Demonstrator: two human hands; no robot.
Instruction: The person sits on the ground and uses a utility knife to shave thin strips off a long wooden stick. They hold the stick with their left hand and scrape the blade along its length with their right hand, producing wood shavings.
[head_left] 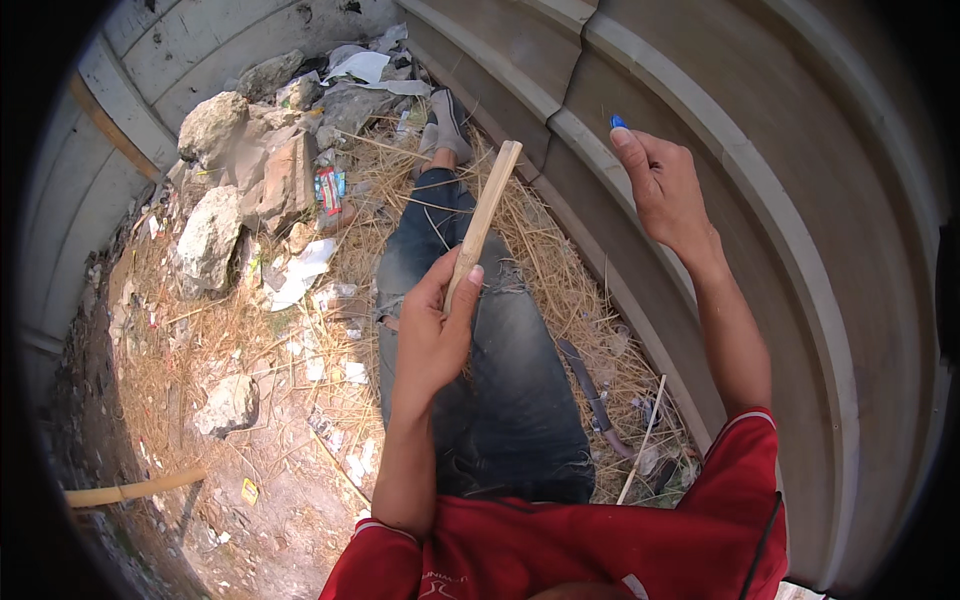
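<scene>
My left hand point(437, 335) is closed around the lower end of a flat, pale wooden stick point(488, 205), which slants up and away over my legs. Its thumb presses along the near side of the wood. Off to the right and higher up, my right hand point(668, 190) is raised in front of the metal sheeting, apart from the stick. A small blue thing point(618, 122) pokes out past its thumb tip; most of it is hidden by the fingers, so its kind does not show.
My legs in dark jeans point(520, 390) stretch out over dry straw point(555, 260). Corrugated metal sheeting point(760, 220) rises close on the right. Rocks point(210, 240) and litter lie to the left. A curved, dark handle-like piece point(590, 395) rests beside my right leg. A bamboo piece point(140, 490) lies lower left.
</scene>
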